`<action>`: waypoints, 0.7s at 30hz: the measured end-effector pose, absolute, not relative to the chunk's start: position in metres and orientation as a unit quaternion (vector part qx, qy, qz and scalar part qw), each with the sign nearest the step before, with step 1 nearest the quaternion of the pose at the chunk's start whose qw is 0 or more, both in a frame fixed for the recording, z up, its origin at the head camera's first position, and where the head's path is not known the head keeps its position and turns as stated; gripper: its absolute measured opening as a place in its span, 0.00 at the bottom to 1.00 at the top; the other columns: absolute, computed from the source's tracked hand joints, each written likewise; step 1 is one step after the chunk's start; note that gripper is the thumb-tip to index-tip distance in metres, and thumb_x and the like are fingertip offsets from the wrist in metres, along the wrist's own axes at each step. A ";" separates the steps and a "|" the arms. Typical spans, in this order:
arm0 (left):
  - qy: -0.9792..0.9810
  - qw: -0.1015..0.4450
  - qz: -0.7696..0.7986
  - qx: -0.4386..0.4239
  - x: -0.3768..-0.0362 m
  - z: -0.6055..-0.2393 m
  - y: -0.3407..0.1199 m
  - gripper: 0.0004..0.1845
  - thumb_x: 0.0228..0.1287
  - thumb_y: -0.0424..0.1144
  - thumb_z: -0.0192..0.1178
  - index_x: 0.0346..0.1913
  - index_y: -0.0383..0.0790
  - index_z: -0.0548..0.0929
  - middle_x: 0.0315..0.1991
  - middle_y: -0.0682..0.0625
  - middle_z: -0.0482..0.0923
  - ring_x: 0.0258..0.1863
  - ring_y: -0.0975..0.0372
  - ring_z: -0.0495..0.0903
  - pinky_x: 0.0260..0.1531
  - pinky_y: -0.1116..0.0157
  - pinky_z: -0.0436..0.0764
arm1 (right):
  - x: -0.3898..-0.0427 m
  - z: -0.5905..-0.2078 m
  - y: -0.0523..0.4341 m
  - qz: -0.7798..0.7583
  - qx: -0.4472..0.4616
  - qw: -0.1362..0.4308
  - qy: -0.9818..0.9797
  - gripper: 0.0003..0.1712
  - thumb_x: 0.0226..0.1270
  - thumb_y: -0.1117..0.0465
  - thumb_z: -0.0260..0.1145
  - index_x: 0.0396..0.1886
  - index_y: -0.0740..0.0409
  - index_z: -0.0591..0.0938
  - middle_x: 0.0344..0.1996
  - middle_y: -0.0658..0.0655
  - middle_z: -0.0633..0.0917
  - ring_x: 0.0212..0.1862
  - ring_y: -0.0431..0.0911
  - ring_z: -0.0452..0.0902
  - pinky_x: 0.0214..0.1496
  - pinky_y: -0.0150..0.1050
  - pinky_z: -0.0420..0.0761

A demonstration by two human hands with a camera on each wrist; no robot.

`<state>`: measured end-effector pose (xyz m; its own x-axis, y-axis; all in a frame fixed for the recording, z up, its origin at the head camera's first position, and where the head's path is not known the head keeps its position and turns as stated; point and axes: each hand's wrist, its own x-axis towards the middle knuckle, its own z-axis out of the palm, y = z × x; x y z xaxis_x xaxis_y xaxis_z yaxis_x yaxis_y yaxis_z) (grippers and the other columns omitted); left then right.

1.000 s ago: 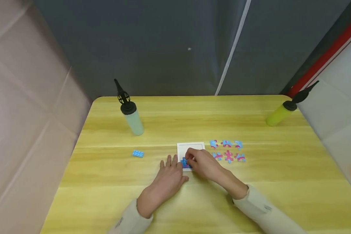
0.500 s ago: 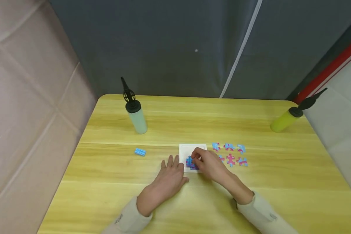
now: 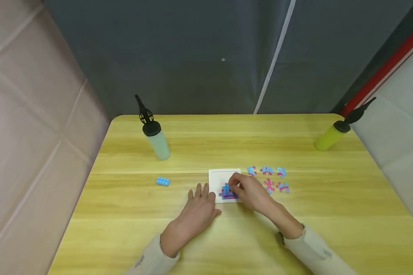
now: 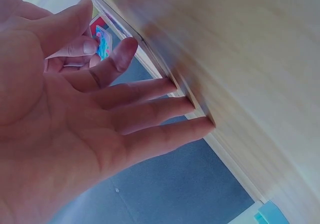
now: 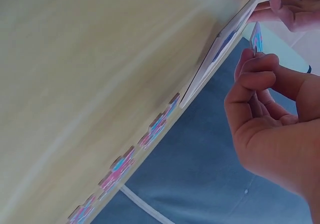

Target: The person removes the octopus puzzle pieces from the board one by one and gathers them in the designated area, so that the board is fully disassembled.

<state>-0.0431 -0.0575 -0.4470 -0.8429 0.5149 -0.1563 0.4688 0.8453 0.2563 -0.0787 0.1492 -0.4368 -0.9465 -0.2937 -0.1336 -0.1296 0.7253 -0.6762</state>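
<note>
Now a blue-and-pink puzzle piece sits pinched in the right hand, just above the white tray at mid-table. A second ago that hand worked at the tray's near-left corner; since then it has slid rightward along the near edge, and more pieces now show joined in the tray's near row. By that reading, the near row is filling from left to right and the held piece is likely bound for the next gap in it.

From the right wrist view the piece stands on edge between thumb and curled fingers, not flat to the board; its flat face is tipped up and its thin edge points toward the tray. It is too small and blocky to show a clear long axis.

The left hand lies flat on the table, fingers straight and spread, their tips against the tray's left edge; it has kept that place through the last second, seemingly steadying the tray. The two hands are apart, one on each side of the tray.

To the right of the tray, loose pieces lie in two short rows, some hidden behind the right hand. Farther left rests a blue brick. A clear bottle stands upright beyond it, and a yellow-green bottle leans at the far right corner.
</note>
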 end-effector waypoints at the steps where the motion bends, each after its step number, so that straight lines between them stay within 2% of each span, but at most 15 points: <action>1: 0.954 0.112 0.108 0.257 -0.043 -0.447 -0.057 0.27 0.74 0.53 0.61 0.58 0.31 0.78 0.72 0.26 0.69 0.73 0.33 0.67 0.67 0.35 0.71 | -0.078 -0.437 0.151 -0.355 -0.114 0.116 0.921 0.04 0.72 0.67 0.66 0.41 0.53 0.84 0.27 0.51 0.84 0.25 0.40 0.70 0.29 0.32 0.71; 8: 0.953 0.114 0.121 0.255 -0.043 -0.449 -0.058 0.27 0.73 0.52 0.63 0.57 0.30 0.78 0.72 0.26 0.68 0.72 0.32 0.67 0.67 0.34 0.71 | -0.077 -0.436 0.157 -0.370 -0.112 0.115 0.915 0.04 0.72 0.67 0.67 0.41 0.54 0.84 0.31 0.51 0.87 0.28 0.39 0.75 0.32 0.32 0.75; 16: 0.953 0.109 0.119 0.256 -0.043 -0.447 -0.062 0.28 0.73 0.52 0.63 0.59 0.29 0.78 0.71 0.24 0.68 0.72 0.31 0.67 0.66 0.34 0.71 | -0.075 -0.435 0.161 -0.374 -0.096 0.123 0.914 0.04 0.73 0.66 0.66 0.41 0.53 0.84 0.32 0.52 0.87 0.27 0.40 0.72 0.31 0.32 0.74; 21: 0.953 0.101 0.118 0.260 -0.042 -0.448 -0.062 0.27 0.72 0.51 0.63 0.56 0.29 0.78 0.70 0.24 0.69 0.72 0.31 0.68 0.65 0.34 0.72 | -0.074 -0.435 0.166 -0.375 -0.101 0.121 0.914 0.04 0.73 0.67 0.65 0.41 0.54 0.83 0.33 0.51 0.87 0.29 0.40 0.74 0.35 0.33 0.76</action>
